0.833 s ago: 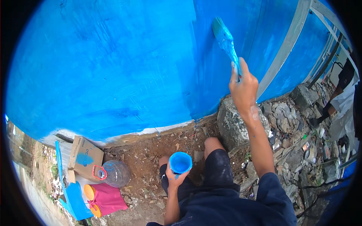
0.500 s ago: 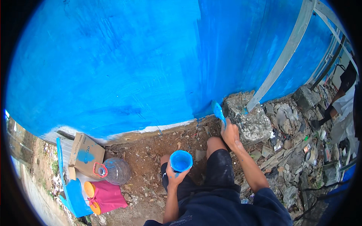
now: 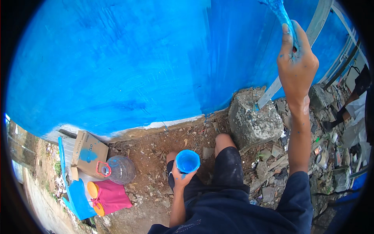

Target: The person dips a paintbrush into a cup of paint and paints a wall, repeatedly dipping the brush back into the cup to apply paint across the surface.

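My left hand (image 3: 182, 180) is wrapped round a blue-smeared cup (image 3: 188, 156), held upright in front of my knees with some blue paint inside. Raised high at the upper right, my right hand (image 3: 298, 58) grips the handle of a paintbrush (image 3: 283, 15) covered in blue paint. The bristle end runs up to the top edge, so its tip is only partly seen. Before me stands a wall (image 3: 148, 58) coated in blue, darker toward the right and with a bare whitish strip along its foot. Blue spots mark the fingers of both hands.
A concrete block (image 3: 253, 121) sits at the wall's foot beneath a slanting grey post (image 3: 269, 93). To the left are a cardboard box (image 3: 91, 154), a clear plastic jug (image 3: 121, 169) and a pink bag (image 3: 113, 195). Rubble covers the right; another person's leg (image 3: 344, 113) shows at the far right.
My right hand has lifted the paintbrush from beside the concrete block at the wall's foot to high at the upper right. My left hand holds the cup in nearly the same place.
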The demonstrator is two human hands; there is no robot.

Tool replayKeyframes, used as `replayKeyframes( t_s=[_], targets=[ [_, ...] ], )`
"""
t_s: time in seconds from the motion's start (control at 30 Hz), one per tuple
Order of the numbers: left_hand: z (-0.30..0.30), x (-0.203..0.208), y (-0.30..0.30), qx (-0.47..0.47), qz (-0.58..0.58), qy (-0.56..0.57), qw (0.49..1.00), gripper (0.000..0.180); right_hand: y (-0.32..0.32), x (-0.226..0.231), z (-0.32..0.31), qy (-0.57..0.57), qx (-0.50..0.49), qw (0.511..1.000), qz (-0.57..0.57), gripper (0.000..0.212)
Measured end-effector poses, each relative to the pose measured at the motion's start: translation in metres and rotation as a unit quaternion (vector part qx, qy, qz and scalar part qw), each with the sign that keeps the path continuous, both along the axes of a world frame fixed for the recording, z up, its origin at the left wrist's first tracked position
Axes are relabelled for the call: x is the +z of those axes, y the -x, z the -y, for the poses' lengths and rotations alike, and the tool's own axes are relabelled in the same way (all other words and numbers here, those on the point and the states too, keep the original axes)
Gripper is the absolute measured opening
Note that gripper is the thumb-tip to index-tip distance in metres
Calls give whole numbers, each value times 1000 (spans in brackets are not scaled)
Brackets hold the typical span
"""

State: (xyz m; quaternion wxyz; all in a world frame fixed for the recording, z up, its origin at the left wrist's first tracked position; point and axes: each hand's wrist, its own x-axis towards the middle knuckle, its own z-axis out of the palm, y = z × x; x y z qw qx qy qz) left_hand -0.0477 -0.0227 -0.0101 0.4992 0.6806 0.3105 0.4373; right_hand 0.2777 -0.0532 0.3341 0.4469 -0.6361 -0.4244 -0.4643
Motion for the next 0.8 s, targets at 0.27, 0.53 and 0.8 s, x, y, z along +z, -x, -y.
replayKeyframes(
  t_s=[0.27,0.53,0.8],
  targets=[
    [-2,0,-2,-9,23,8,1000,66,-8,-129,-38,-7,158,915,-372,31],
    [-8,-4,8,16,7,-14,1000,61,62,-346,-14,57,127,639,-757,47],
    [-6,0,8,-12,17,16,1000,65,24,-255,-46,25,138,680,-720,52]
  ],
)
